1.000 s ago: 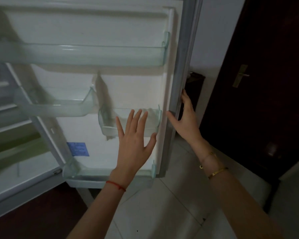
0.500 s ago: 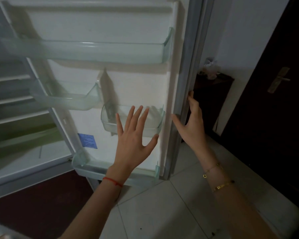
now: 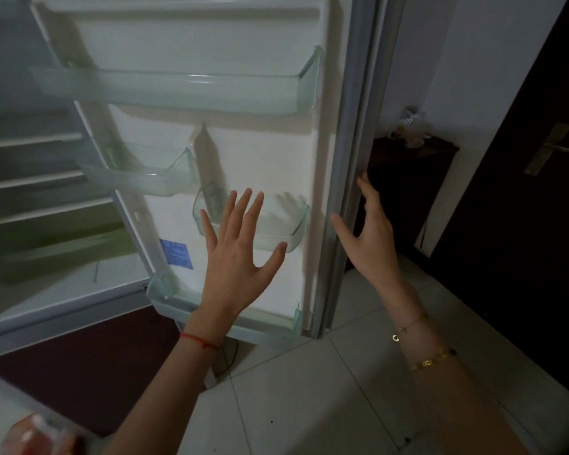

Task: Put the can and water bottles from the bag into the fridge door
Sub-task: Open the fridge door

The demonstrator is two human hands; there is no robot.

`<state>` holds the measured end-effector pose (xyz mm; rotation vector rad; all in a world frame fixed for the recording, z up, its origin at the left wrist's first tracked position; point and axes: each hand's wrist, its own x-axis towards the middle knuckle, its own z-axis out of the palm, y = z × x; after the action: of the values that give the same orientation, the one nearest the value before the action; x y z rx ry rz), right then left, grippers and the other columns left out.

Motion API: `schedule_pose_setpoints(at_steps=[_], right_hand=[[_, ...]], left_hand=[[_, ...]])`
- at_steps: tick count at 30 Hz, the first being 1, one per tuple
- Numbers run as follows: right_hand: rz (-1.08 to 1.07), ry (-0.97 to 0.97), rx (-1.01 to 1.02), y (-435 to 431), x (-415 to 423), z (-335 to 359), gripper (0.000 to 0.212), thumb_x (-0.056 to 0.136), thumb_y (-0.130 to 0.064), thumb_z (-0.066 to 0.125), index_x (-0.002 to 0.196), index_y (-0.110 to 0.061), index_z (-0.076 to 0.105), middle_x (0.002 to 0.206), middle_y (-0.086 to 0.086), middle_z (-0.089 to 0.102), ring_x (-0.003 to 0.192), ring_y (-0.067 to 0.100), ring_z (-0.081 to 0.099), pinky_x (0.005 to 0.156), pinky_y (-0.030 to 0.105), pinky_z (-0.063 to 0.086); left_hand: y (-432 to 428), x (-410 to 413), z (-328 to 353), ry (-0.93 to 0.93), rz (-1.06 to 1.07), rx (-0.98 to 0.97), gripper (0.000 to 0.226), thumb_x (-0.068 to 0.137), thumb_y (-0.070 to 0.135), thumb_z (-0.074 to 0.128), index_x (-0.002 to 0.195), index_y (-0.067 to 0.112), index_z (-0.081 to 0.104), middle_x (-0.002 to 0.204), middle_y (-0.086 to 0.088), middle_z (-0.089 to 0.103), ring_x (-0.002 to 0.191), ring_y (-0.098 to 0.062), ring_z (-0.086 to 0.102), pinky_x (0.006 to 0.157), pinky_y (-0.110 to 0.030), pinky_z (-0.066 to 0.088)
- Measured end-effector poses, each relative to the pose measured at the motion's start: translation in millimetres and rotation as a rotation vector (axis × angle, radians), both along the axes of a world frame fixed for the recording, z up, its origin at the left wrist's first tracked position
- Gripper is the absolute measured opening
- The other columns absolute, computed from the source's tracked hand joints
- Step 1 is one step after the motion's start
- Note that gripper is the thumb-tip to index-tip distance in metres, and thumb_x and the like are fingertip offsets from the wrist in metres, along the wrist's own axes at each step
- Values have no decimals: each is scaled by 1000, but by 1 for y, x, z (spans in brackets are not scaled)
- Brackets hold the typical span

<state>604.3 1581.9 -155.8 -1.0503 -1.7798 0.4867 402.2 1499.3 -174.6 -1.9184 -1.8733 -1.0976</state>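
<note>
In the head view the fridge door (image 3: 266, 152) stands wide open, its white inner face toward the camera. Four clear bins hang on it: a long top shelf (image 3: 178, 90) across the full width, a small left bin (image 3: 138, 175) below it, a small right bin (image 3: 276, 228) a step lower, and a bottom shelf (image 3: 263, 330) along the door's foot. None of them holds a can or a bottle.

The left hand (image 3: 240, 257) is spread flat, fingers fanned and palm toward the door, holding nothing; it sits in front of the small right bin, and whether it touches the plastic cannot be told. A red string (image 3: 199, 340) circles its wrist.

The right hand (image 3: 368, 238) is open too — fingers loosely extended beside the door's grey outer edge (image 3: 352, 178), the thumb just by the seal, with no clear grip. Two gold bracelets (image 3: 424, 353) sit on that forearm.

At the lower left corner a blurred reddish object with a pale top (image 3: 37, 433) shows — too unclear to name, and no bag can be made out. To the left lie the fridge's inner shelves (image 3: 30, 178); to the right, a dark door with a brass handle (image 3: 549, 149) above pale floor tiles (image 3: 309, 405).
</note>
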Motion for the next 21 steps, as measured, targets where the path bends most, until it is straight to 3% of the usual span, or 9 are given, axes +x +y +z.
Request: schedule_pose_setpoints(at_steps=[9,15,21], right_hand=[[-13,-41,48,-48,-17,3,72,91,-36,59,150,-16,22,156,0,27,145,12,25,119,35,27],[110,-75,84,-84,-45,-2,68,89,-31,63,146,-14,31,149,5,37,141,19,33,116,38,31],[289,-124,25,-128,-88,-11,66,91,-32,61,148,-20,30,153,-2,32,146,13,22,115,22,21]], left_hand=[[-52,-17,2,-45,77,11,77,92,51,51,156,20,21,165,-1,20,155,-18,5,122,-58,-3],[-106,-38,0,-90,134,2,77,92,51,50,156,20,20,166,2,18,155,-16,3,123,-55,-5],[-162,-70,-11,-117,248,-43,78,92,53,52,157,22,19,166,1,18,155,-15,4,123,-54,-7]])
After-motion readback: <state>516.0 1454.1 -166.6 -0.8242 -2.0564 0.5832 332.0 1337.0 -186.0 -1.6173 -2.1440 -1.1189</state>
